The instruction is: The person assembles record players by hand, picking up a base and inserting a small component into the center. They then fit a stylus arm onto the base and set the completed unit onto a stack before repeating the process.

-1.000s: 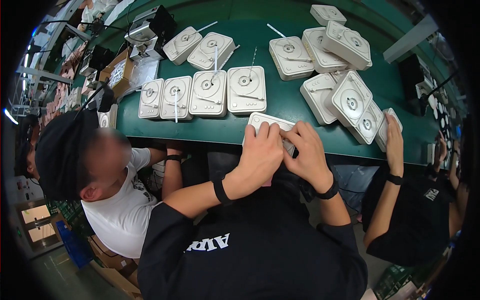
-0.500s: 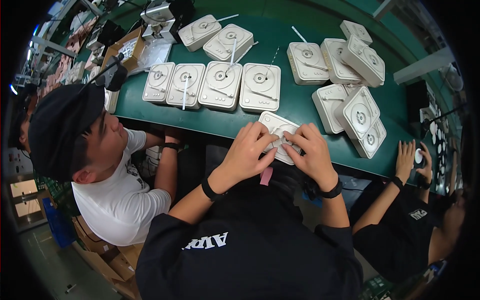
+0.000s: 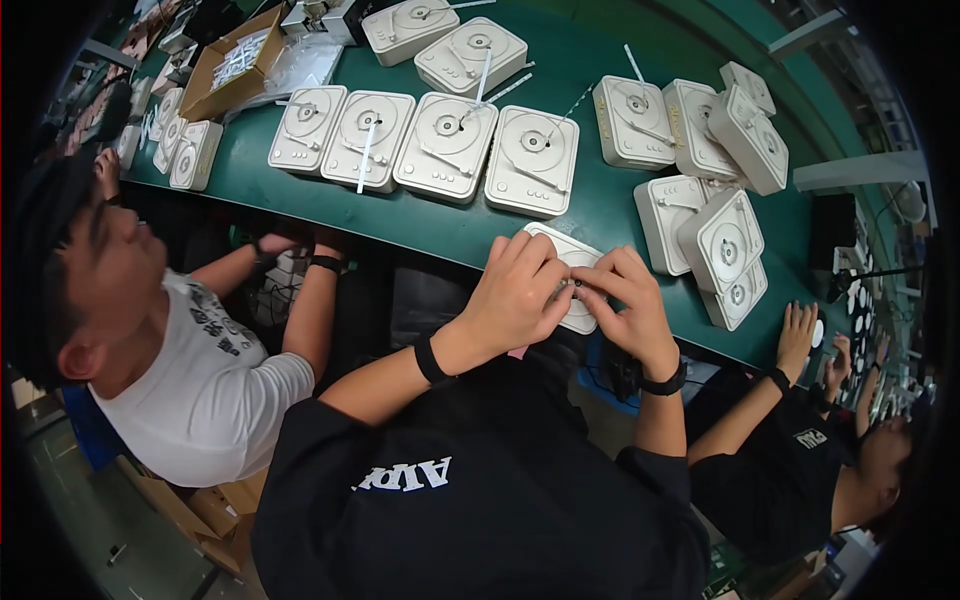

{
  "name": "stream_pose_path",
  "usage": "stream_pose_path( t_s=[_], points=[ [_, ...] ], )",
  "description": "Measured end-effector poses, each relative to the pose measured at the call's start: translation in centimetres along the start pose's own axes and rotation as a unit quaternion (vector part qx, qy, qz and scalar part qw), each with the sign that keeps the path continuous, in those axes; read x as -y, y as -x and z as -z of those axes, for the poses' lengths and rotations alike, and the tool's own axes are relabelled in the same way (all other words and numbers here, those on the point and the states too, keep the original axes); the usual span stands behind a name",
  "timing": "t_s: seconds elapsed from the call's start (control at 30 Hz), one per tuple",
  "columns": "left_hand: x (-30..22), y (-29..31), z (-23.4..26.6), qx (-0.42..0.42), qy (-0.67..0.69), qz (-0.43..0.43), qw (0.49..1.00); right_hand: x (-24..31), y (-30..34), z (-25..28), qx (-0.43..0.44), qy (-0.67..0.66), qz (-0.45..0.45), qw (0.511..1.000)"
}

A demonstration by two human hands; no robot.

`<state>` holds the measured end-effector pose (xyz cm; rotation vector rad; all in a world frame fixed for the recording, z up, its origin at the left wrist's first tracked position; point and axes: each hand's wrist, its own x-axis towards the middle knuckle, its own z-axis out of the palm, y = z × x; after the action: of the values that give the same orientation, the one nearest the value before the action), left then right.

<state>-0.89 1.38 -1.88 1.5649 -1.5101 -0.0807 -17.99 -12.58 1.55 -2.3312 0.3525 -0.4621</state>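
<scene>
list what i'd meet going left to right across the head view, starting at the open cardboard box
open cardboard box → cream unit with a white strip lying across it → left hand → right hand → tilted cream unit atop the nearer stack → co-worker's hand

Head cam: one fisheye, left of the pair (straight edges bow near the rim). Looks down and forward over the black shirt [image 3: 480,510], near; left hand [image 3: 512,298] and right hand [image 3: 628,308] close, mid-view; green table [image 3: 420,225] beyond, far.
</scene>
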Motion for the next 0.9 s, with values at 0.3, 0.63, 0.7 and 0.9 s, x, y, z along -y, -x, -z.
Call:
stream_pose_path(
  t_s=[0.3,0.63,0.7,0.9],
  points=[
    [1.2,0.2,-1.0,-0.031,0.037,-0.03,0.998,1.1,0.0,-0.2,0.007,0.105,0.058,0.993],
    [1.7,0.2,0.3,-0.021,0.125,0.009,0.992,1.0,-0.4,0.0,0.033,0.135,0.082,0.987],
    [2.3,-0.1,0.5,-0.009,0.151,0.019,0.988,1.5,0.1,-0.2,0.003,0.114,0.07,0.991],
    [3.4,-3.3,3.4,0.138,0.115,-0.055,0.982,4.3,2.9,-4.1,-0.169,0.088,-0.029,0.981]
  ],
)
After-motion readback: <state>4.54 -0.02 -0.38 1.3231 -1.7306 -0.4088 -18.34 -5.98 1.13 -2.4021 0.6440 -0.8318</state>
